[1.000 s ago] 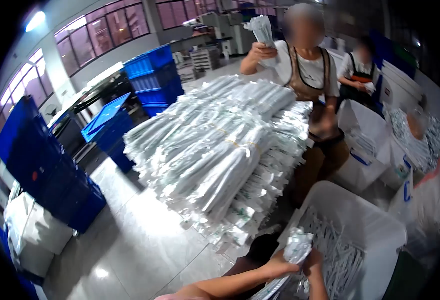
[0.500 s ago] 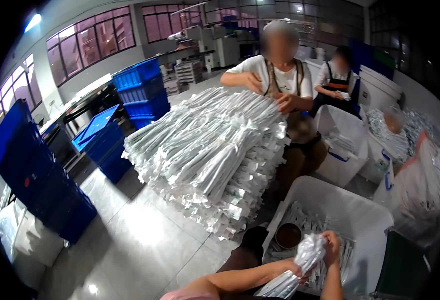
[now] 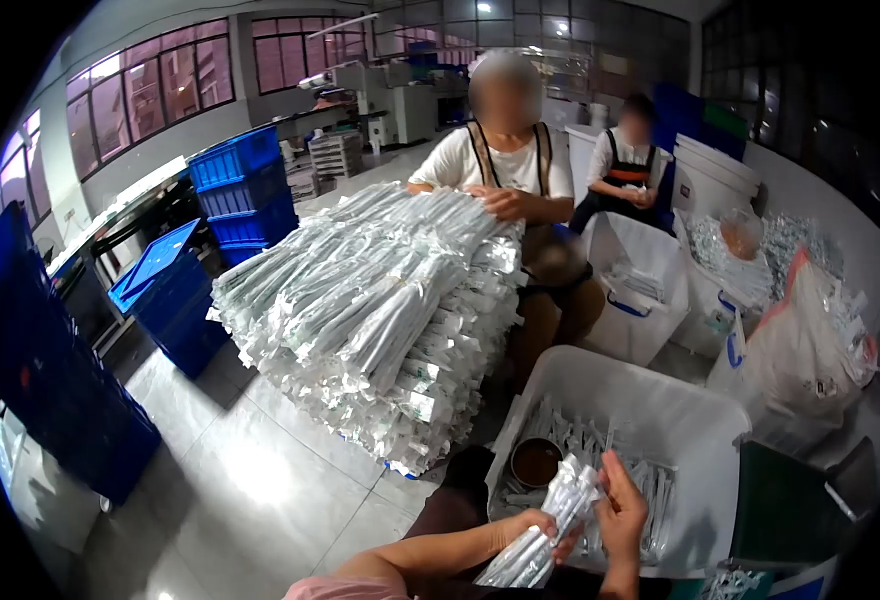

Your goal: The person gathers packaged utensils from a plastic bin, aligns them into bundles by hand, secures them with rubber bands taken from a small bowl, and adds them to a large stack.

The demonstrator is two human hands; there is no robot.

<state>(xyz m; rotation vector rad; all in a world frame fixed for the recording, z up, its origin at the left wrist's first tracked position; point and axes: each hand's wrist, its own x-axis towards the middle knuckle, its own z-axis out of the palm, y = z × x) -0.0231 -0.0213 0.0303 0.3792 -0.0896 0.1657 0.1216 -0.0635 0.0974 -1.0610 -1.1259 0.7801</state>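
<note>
I hold a bundle of slim, glossy white packets low in the frame, just right of centre. It slants, upper end leaning right, lower end running down left toward the bottom edge. The packets lie lengthwise together, my grip hiding part of the middle.

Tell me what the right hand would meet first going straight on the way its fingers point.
Likely the far wall of the near bin: the right hand points up the picture toward it. Depth is unclear, so it may pass over the rim.
</note>
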